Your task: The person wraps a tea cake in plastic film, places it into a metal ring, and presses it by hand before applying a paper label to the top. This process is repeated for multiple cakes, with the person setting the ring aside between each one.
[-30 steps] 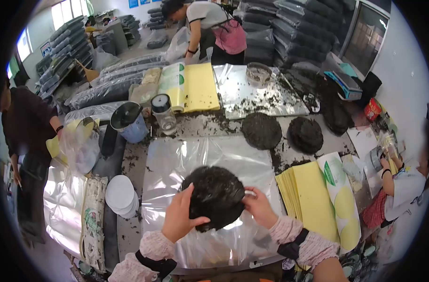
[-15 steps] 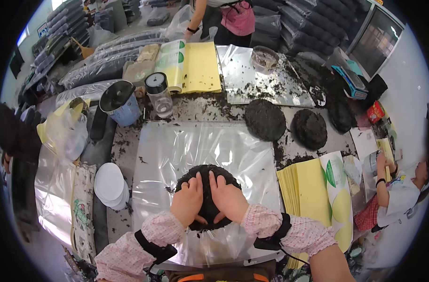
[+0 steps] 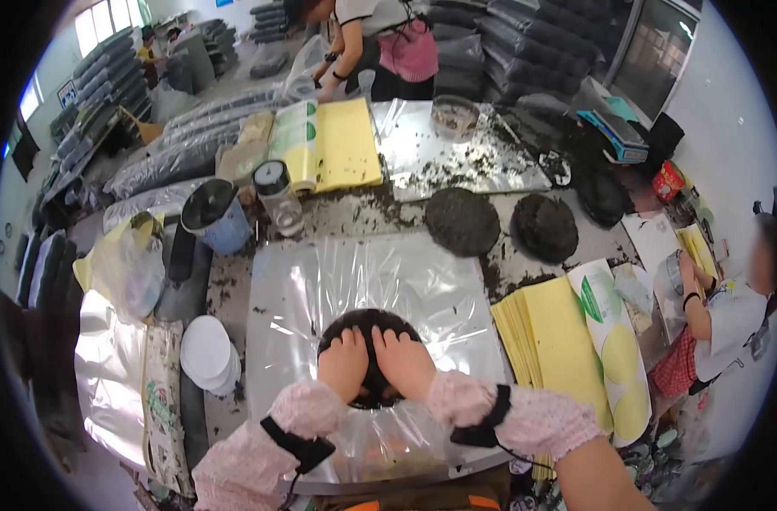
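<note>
A round, dark cake of crumbly material [image 3: 373, 322] lies on clear plastic film [image 3: 295, 285] over a board on the table. My left hand [image 3: 343, 364] rests on the left part of the cake and my right hand [image 3: 404, 363] on its right part. The fingers of both hands point away from me and lie on the dark surface, with a narrow gap between the hands. Film now seems to lie over the cake's near side. More dark cakes, one flat [image 3: 462, 222] and one with a raised middle [image 3: 544, 228], sit beyond the board at the right.
Yellow sheets [image 3: 546, 349] lie at the right, white discs [image 3: 208, 351] at the left. A blue jug [image 3: 218, 217] and a clear jar [image 3: 278, 200] stand at the back left. A metal sheet [image 3: 457, 157] lies behind. Co-workers stand beyond and at the right [image 3: 721, 319].
The view has tilted upward slightly. My hands have drawn a little nearer me on the cake, and their fingers look flatter. The far co-worker leans further in over the bags.
</note>
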Action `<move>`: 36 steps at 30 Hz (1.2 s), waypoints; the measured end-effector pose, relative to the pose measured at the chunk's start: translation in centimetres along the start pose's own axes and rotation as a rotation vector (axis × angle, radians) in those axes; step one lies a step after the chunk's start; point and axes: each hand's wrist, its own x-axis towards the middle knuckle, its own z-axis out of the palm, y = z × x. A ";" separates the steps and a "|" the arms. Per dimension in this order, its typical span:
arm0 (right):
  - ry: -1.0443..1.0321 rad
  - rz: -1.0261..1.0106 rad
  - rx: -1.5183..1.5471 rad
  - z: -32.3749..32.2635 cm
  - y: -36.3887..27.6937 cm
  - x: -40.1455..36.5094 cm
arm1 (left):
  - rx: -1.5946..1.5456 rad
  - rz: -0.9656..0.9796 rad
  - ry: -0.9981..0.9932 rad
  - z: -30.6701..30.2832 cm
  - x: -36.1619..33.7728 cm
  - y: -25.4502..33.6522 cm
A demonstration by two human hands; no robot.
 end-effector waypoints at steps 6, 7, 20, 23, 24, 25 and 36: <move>0.767 0.318 0.314 -2.1 12.0 -2.4 | -0.334 0.265 0.231 0.3 -0.6 -1.1; 0.410 0.543 0.669 -0.2 16.4 -1.6 | -0.240 0.302 0.245 2.1 -0.5 -1.0; 0.653 0.202 0.177 -1.0 26.8 10.3 | -0.392 0.305 0.205 -0.7 -1.7 -1.9; 0.775 -0.192 0.063 -6.9 15.6 2.4 | -1.162 0.210 0.400 0.5 -3.4 -4.2; 0.800 -0.297 0.181 -5.8 10.5 -0.5 | -1.484 0.033 0.471 1.9 -3.9 -4.5; 0.626 -0.400 0.219 -3.4 7.3 -3.4 | -1.797 -0.115 0.608 3.4 -3.1 -4.9; 0.174 -0.422 0.137 0.9 0.2 0.3 | -0.911 -0.062 0.688 4.4 -2.2 -3.1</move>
